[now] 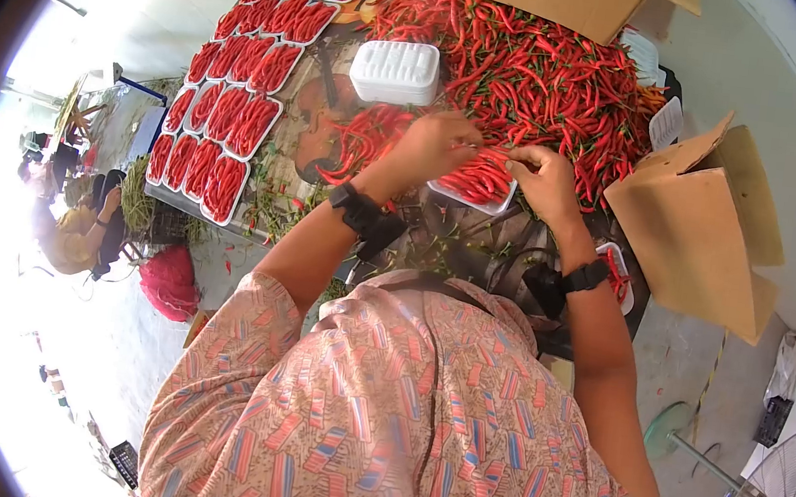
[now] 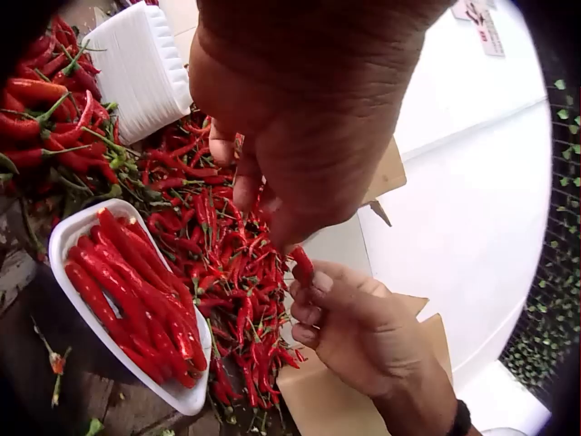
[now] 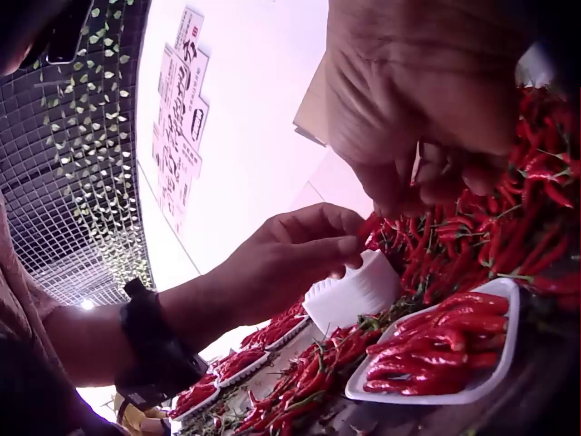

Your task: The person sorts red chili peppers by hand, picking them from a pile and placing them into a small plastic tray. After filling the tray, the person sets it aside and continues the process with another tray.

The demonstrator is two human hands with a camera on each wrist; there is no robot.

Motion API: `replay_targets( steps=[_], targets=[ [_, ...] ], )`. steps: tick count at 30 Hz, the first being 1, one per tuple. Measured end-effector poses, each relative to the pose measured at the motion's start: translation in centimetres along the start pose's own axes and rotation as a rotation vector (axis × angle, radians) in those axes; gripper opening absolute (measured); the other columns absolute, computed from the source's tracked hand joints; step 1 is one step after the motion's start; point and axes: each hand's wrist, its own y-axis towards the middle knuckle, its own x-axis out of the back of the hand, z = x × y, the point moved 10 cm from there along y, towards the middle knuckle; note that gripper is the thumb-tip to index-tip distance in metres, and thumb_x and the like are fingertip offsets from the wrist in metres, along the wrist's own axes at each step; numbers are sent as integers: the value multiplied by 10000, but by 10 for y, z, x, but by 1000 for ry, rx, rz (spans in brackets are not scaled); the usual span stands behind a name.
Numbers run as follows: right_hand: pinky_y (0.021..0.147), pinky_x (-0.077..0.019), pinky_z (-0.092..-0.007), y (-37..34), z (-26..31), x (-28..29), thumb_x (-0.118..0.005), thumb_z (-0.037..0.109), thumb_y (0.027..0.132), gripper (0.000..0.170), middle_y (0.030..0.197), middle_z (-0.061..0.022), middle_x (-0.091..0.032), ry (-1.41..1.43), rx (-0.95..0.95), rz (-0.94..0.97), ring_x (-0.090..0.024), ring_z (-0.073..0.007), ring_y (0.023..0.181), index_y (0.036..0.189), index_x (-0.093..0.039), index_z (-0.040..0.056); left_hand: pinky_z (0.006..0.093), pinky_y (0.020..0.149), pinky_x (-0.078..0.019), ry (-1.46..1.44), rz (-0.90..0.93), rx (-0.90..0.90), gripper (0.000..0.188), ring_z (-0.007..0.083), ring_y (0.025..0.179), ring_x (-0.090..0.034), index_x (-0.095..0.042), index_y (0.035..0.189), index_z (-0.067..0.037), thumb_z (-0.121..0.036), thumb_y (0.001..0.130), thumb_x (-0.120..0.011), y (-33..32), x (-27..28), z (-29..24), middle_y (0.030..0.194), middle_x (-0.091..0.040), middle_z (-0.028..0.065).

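Between my hands is a red chili pepper (image 2: 302, 265), held above a white foam tray (image 1: 488, 208). My right hand (image 1: 549, 185) pinches it between thumb and forefinger. My left hand (image 1: 432, 146) meets it from the other side, fingertips pinched at its end, as the right wrist view shows with the left hand (image 3: 281, 259) at the chili (image 3: 367, 227). The tray below carries a layer of red chilies (image 3: 445, 350) without green stems, lying lengthwise. Close beside it on the left is a small heap of loose chilies (image 1: 366, 145).
A large pile of red chilies (image 1: 545, 79) with green stems covers the back. Stacked white trays (image 1: 394, 71) stand behind the work. Rows of filled trays (image 1: 226, 121) line the left. Cardboard boxes (image 1: 685, 232) stand right and back. Another filled tray (image 1: 623, 274) sits near my right forearm.
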Motion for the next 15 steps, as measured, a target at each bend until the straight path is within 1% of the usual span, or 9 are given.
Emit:
replay_targets(
  steps=[2, 6, 8, 9, 11, 12, 13, 14, 15],
  targets=[
    [717, -497, -270, -4, -14, -2, -682, 100, 824, 203, 916, -96, -705, -36, -20, -24, -642, -120, 794, 989, -685, -18, 364, 676, -491, -13, 22, 25, 155, 271, 769, -622, -666, 882, -55, -106, 739, -697, -6, -5, 5, 841, -625, 95],
    [696, -498, -276, -8, -16, -4, -693, 118, 810, 191, 908, -81, -703, -78, 2, -50, -640, -129, 759, 972, -699, 17, 370, 668, -491, 5, 63, 47, 141, 276, 762, -625, -668, 873, -56, -119, 749, -689, -11, -17, 15, 835, -626, 99],
    [673, -498, -289, -8, -13, -4, -702, 139, 788, 197, 880, -72, -690, -148, 38, -63, -634, -158, 714, 962, -705, 46, 374, 671, -493, 27, 64, 42, 128, 280, 765, -625, -671, 859, -58, -126, 751, -684, -10, -18, 16, 833, -629, 99],
    [673, -498, -289, -8, -11, -4, -702, 139, 788, 197, 880, -72, -690, -148, 39, -63, -634, -158, 714, 962, -705, 46, 378, 674, -495, 50, 64, 35, 117, 284, 767, -624, -675, 844, -60, -133, 753, -680, -9, -18, 16, 831, -632, 99],
    [649, -499, -306, -9, 1, -6, -702, 141, 768, 199, 858, -77, -672, -288, 96, -79, -630, -190, 687, 949, -707, 59, 382, 678, -497, 68, 78, 2, 110, 288, 768, -624, -679, 834, -63, -137, 752, -677, -6, -21, 14, 833, -636, 100],
    [649, -499, -306, -8, 0, -6, -702, 141, 768, 199, 858, -77, -672, -288, 96, -79, -630, -190, 687, 949, -707, 59, 387, 682, -498, 86, 92, -32, 105, 292, 769, -624, -683, 824, -66, -141, 752, -675, -5, -24, 11, 834, -640, 100],
    [664, -502, -318, -7, 0, -9, -696, 139, 762, 192, 860, -81, -668, -319, 123, -65, -634, -209, 706, 935, -702, 56, 387, 682, -498, 86, 93, -32, 105, 292, 769, -624, -683, 824, -66, -141, 752, -675, -5, -26, 12, 834, -640, 100],
    [678, -504, -330, -7, 1, -11, -690, 137, 756, 185, 863, -86, -665, -350, 150, -51, -637, -227, 724, 921, -697, 54, 390, 684, -499, 76, 68, -33, 101, 292, 771, -626, -686, 819, -67, -134, 745, -674, -5, -27, 13, 833, -642, 99],
    [678, -504, -330, -7, 0, -12, -690, 137, 756, 185, 863, -86, -665, -350, 148, -51, -637, -227, 724, 921, -697, 54, 392, 686, -500, 66, 44, -34, 98, 291, 773, -627, -689, 815, -68, -127, 739, -674, -5, -28, 15, 832, -645, 98]
  ],
)
